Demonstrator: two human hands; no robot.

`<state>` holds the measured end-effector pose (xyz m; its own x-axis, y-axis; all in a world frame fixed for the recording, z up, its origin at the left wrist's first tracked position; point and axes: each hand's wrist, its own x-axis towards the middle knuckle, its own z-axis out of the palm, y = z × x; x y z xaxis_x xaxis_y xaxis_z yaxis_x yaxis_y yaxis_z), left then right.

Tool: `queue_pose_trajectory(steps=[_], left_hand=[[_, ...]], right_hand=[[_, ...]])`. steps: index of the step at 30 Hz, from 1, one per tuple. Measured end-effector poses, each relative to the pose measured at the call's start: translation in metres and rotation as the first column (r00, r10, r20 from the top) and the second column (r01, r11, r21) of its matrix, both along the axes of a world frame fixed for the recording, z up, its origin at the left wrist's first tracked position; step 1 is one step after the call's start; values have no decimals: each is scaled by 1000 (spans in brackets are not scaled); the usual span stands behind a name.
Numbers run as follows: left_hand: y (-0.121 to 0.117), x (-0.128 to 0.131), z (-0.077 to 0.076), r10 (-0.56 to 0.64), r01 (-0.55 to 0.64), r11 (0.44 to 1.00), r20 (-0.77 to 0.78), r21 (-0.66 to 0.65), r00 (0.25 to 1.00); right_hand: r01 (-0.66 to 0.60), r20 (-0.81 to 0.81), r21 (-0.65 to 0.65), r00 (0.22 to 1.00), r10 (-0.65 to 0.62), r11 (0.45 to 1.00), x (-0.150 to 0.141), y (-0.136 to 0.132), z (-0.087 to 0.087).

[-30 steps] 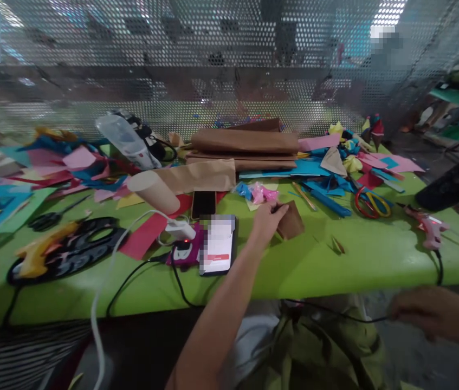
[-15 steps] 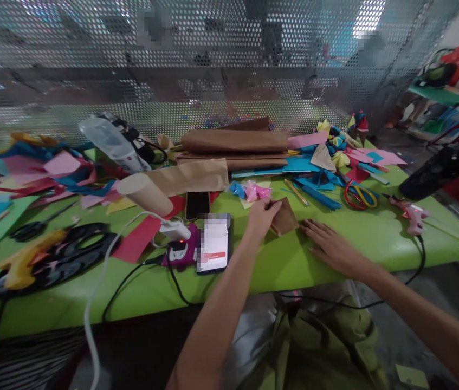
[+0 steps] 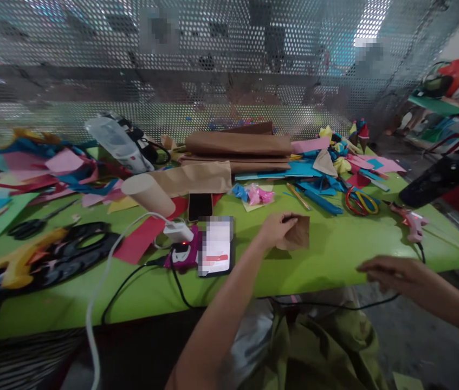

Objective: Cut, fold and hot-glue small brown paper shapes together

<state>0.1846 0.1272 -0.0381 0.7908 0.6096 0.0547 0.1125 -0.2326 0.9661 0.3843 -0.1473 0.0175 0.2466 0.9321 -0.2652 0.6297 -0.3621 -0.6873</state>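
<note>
My left hand (image 3: 278, 228) is closed on a small square of brown paper (image 3: 298, 234), pinching its upper left edge just over the green table (image 3: 335, 233). Beyond this hand lie small blue and pink crumpled pieces (image 3: 253, 193) on a pale yellow sheet. Away to the right, my right hand (image 3: 394, 271) hangs above the table's front edge, its fingers loosely stretched out with nothing in them. The pink glue gun (image 3: 413, 223) is the nearest object to it, resting on the table with its cord hanging down.
Left of my forearm are a lit phone (image 3: 217, 246), a purple power socket (image 3: 184, 254) with cables, and a yellow glue gun (image 3: 21, 260). Brown paper rolls (image 3: 237, 144), coloured scraps and scissors (image 3: 361, 200) line the back. A black cord runs along the front edge.
My right hand has lifted off the table beside the brown paper and moved right, towards the front edge. My left hand has shifted slightly right and nearer with the paper.
</note>
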Motion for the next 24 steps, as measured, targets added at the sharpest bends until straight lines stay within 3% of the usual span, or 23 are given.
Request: queue_pose_trajectory(steps=[3, 5, 9, 12, 15, 18, 20, 22, 24], left_hand=[[-5, -2, 1, -78, 78, 996, -10, 51, 997], [-8, -4, 2, -113, 113, 992, 11, 59, 993], [-12, -7, 7, -161, 158, 986, 48, 53, 986], [-15, -7, 12, -93, 98, 983, -45, 156, 995], [-20, -5, 12, -72, 111, 936, -126, 334, 989], [-27, -2, 8, -115, 218, 832, -226, 509, 967], [-33, -1, 6, -66, 244, 746, -295, 620, 953], [-38, 0, 6, -14, 272, 660, -350, 700, 936], [-41, -1, 9, 2, 322, 617, -410, 719, 912]], right_hand=[[77, -23, 171, 997, -74, 982, -8, 70, 2], [77, -110, 227, 992, -53, 971, -16, 106, -6], [31, -191, 222, 982, 12, 975, -23, 139, -27], [25, -196, 202, 980, 15, 979, -20, 138, -38], [72, -145, 189, 988, -44, 979, -18, 130, -43], [54, 34, 247, 997, -65, 967, -15, 116, -44], [54, 92, 298, 992, -85, 953, -5, 103, -43], [151, 106, 369, 973, -204, 917, 15, 83, -42], [323, 117, 465, 900, -420, 824, 45, 57, -41]])
